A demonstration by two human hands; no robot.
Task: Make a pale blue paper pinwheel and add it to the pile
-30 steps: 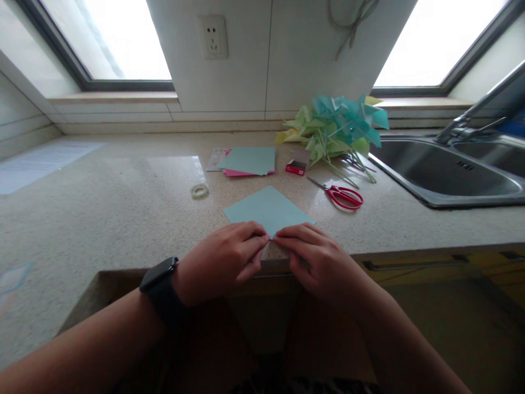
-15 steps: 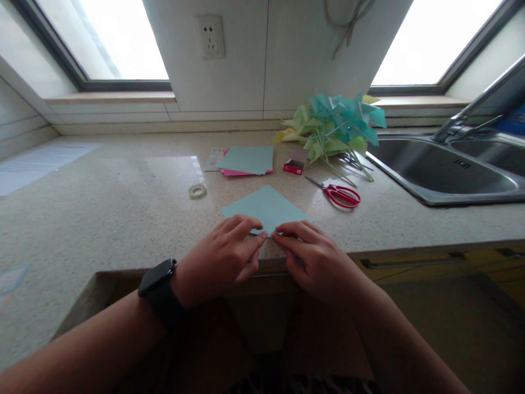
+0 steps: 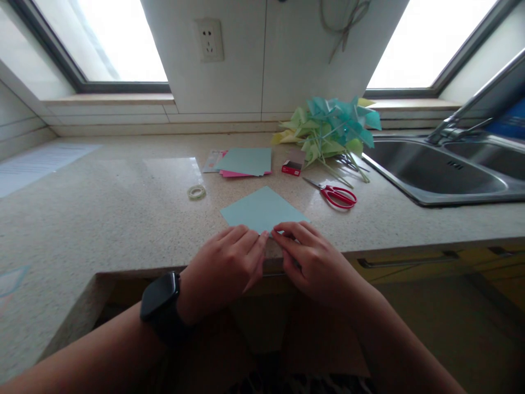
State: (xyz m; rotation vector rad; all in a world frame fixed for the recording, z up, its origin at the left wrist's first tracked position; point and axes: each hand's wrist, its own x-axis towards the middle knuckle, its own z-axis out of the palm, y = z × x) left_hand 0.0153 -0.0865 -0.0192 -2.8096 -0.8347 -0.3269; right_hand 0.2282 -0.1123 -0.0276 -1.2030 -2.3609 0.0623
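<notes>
Head view: a speckled surface (image 3: 139, 230) with a steel sink (image 3: 438, 164) at right, paper pinwheels (image 3: 340, 123) lying just left of the sink. Near the front edge, the right hand (image 3: 311, 254) pinches the near corner of a light blue sheet (image 3: 264, 208); the left hand (image 3: 229, 257) touches it there too, whether gripping I cannot tell. Red scissors (image 3: 340, 189) lie right of the sheet, a tape roll (image 3: 191, 192) left

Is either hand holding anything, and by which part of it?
The left hand and right hand both touch the pale blue paper at its near corner; whether they pinch or only press it cannot be told.
</notes>
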